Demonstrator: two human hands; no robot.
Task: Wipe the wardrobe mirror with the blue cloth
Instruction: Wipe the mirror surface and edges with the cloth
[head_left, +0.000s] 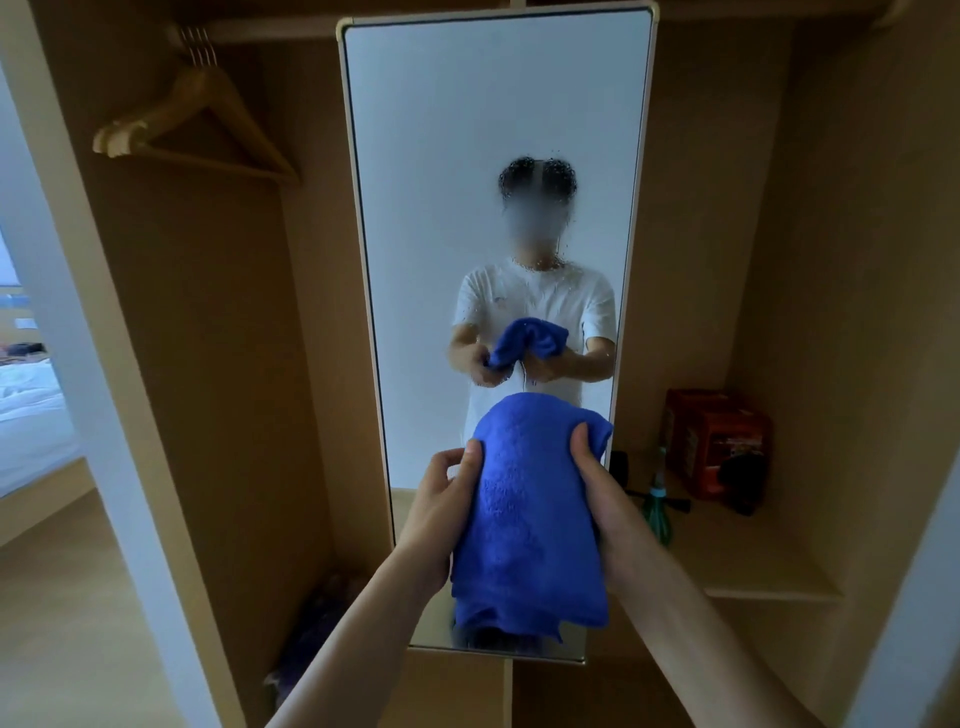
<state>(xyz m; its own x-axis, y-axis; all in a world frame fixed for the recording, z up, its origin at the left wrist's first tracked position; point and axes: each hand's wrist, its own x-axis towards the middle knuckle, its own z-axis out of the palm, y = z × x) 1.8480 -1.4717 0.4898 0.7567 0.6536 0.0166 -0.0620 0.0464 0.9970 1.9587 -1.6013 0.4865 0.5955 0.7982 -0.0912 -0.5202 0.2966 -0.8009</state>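
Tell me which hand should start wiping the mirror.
Right, probably: the right hand grips the blue cloth higher, near its top fold, while the left hand only pinches its edge.

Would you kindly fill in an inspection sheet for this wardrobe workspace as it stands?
Surface: mirror upright in the wardrobe, droplets speckling its middle.
Job's things: blue cloth held bunched in front of the mirror's lower half.
Clutter: green spray bottle and red box on the right shelf; dark bundle on the wardrobe floor, unclear.
Hands: left hand grips the cloth's left edge; right hand grips its right edge.
Cables: nothing seen.
Surroundings: wooden hangers hang at upper left; bed beyond, far left.
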